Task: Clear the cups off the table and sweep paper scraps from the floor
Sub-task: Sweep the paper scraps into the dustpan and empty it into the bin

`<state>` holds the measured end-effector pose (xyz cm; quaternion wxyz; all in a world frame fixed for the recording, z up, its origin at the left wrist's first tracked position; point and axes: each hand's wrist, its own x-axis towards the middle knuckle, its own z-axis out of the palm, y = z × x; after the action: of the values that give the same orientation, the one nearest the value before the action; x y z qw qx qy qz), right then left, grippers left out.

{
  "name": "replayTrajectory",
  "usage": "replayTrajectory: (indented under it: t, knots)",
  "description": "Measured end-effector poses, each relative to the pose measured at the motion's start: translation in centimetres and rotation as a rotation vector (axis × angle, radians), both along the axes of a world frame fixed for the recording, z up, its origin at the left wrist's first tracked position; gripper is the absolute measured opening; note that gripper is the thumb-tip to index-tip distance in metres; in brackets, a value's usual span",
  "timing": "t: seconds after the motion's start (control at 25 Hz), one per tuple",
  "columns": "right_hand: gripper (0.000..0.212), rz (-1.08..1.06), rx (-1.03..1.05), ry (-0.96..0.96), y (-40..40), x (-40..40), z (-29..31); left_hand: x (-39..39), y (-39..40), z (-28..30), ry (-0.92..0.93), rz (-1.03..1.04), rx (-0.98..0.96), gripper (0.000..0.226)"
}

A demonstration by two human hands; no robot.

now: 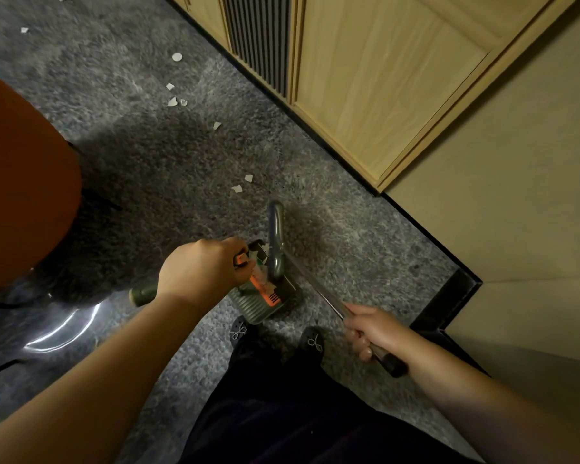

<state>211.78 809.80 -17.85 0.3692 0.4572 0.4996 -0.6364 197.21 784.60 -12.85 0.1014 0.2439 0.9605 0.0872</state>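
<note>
Dark trouser legs and two slippered feet stand closest, just behind the dustpan [265, 296]. Left hand [198, 272] is curled tight round the dustpan's handle, holding the pan on the carpet [148, 179] directly ahead of the feet. Right hand [372, 333] grips the broom [277, 236] shaft, fingers wrapped round it, with the broom head lying just beyond the pan's mouth. Some white scraps seem already gathered in the pan, so sweeping is under way. Loose paper scraps [238, 188] remain just beyond the broom head, and more lie well ahead of both hands towards the wooden cabinet [382, 95]. No cups or counter show, so that half cannot be judged.
</note>
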Motion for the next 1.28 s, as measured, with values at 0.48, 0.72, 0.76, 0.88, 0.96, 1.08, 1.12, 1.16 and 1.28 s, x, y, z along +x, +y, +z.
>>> replayTrajectory:
  t: [0.48, 0.72, 0.76, 0.88, 0.96, 1.08, 1.12, 1.16, 1.28]
  knots:
    - [0.060, -0.189, 0.075, 0.019, -1.7, -4.8, 3.8, 0.0, -6.8, -0.6, -0.081, 0.238, 0.097, 0.027]
    - [0.057, -0.213, 0.116, 0.064, -4.2, -9.6, 4.1, -2.8, -10.2, -1.2, -0.055, 0.383, 0.114, 0.026]
    - [0.057, -0.213, 0.113, 0.064, -4.4, -10.4, 4.0, -3.6, -10.6, -1.2, -0.044, 0.406, 0.122, 0.026]
    - [0.058, -0.196, 0.111, 0.054, -4.4, -12.7, 3.8, -6.4, -11.5, -1.1, -0.027, 0.486, 0.123, 0.029]
    - [0.058, -0.169, 0.121, 0.052, -4.1, -14.3, 3.7, -8.2, -11.5, -1.1, -0.059, 0.545, 0.138, 0.031]
    - [0.059, -0.128, 0.139, 0.061, -3.2, -17.2, 3.4, -10.4, -10.9, -1.0, -0.070, 0.610, 0.151, 0.030]
    - [0.059, -0.102, 0.144, 0.062, -2.7, -18.3, 3.3, -11.1, -10.5, -1.0, -0.062, 0.610, 0.143, 0.029]
    - [0.059, -0.069, 0.147, 0.062, -2.0, -19.6, 3.1, -12.0, -10.0, -1.0, -0.052, 0.611, 0.136, 0.029]
    - [0.058, 0.038, 0.166, 0.066, 0.1, -23.9, 2.2, -15.5, -8.4, -0.9, -0.020, 0.620, 0.118, 0.031]
